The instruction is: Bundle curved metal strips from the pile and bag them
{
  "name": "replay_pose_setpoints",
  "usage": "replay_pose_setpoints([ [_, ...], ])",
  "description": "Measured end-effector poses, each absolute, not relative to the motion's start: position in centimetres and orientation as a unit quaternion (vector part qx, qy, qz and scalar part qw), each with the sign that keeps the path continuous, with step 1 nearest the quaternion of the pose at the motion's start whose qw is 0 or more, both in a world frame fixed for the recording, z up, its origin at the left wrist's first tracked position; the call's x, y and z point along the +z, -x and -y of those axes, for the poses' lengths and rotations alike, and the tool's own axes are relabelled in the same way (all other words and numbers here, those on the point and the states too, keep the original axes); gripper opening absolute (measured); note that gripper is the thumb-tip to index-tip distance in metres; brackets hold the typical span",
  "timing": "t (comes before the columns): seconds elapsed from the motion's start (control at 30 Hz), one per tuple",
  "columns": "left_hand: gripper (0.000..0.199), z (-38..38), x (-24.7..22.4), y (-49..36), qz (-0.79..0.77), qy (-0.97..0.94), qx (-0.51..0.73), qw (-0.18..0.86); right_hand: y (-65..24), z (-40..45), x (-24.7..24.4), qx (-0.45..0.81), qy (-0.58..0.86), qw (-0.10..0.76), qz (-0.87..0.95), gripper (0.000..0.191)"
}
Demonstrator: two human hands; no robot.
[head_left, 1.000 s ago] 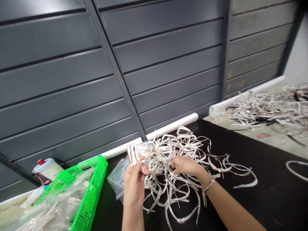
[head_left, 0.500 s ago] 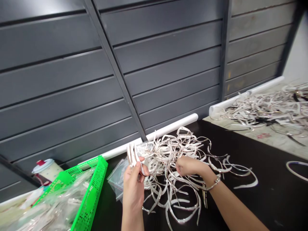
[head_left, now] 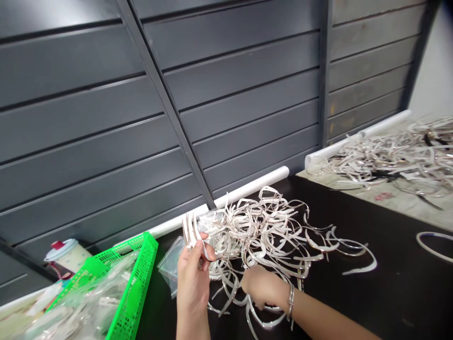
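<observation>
My left hand [head_left: 191, 278] is shut on a small bunch of white strips [head_left: 189, 231], whose ends stick up above my fingers. Just to its right lies a tangled pile of thin white strips with silvery edges [head_left: 262, 236] on the black table top [head_left: 357, 302]. My right hand [head_left: 264, 287] rests at the near edge of that pile, fingers curled down among the strips. Its fingertips are hidden, so any hold is unclear. A bracelet circles that wrist.
A transparent plastic bag [head_left: 170, 267] lies beside my left hand. A green mesh basket [head_left: 136, 288] full of bagged strips stands to the left, with a lidded cup [head_left: 67, 255] behind it. A second strip pile [head_left: 389, 158] lies on a pale board at right, below a grey ribbed wall [head_left: 247, 94].
My right hand has moved from the middle of the pile down to its near edge. My left hand, still holding the strips, has shifted slightly left.
</observation>
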State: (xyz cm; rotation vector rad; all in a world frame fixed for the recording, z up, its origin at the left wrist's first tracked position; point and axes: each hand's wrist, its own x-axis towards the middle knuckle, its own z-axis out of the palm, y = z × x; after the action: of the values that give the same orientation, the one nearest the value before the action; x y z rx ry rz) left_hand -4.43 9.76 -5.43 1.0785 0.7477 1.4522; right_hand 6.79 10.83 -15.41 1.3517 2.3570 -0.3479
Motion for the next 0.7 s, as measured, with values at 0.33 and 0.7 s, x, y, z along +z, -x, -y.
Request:
replay_pose_setpoints([
  [0.33,0.030,-9.5,-5.3,4.2,-0.319,-0.449,0.615,0.565,-7.2,-10.6,-15.6,-0.137,-0.484,0.157,-0.850,0.013],
  [0.7,0.032,-9.7,-5.3,4.3,-0.348,-0.482,0.601,0.534,-17.8,-10.7,-9.7,-0.585,-0.351,-0.495,-0.537,0.025],
])
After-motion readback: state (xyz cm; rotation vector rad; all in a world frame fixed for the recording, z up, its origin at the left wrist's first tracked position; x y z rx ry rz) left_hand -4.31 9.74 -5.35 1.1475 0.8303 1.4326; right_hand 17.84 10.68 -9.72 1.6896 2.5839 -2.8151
